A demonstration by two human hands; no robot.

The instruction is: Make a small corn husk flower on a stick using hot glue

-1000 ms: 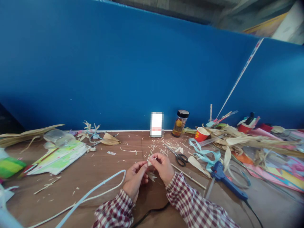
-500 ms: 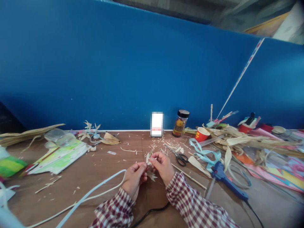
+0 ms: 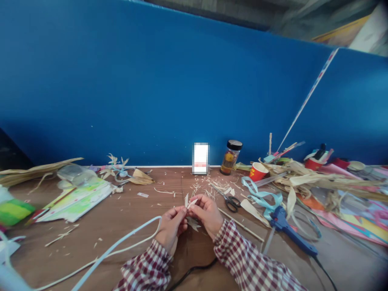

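Close together above the middle of the table, both hands pinch small pale pieces of dried corn husk. My left hand has thumb and fingers closed on a cut corn husk piece, whose pointed ends spread out below the fingers; a narrow tip stands up above them. My right hand pinches a slim husk petal that slants up to the right, its lower end meeting the other piece at the left fingertips. Where they join is hidden by the fingers. Scissors lie right of my right hand, among husk scraps.
Right of the hands are a thin stick, a blue glue gun, light blue ribbon, a red paper cup and piled husks. A lidded jar stands behind. Pale blue tubing crosses at front left.
The husk petal in my right fingers has tilted to the right, apart from the upright tip. My right hand has shifted very slightly; my left hand stays put.
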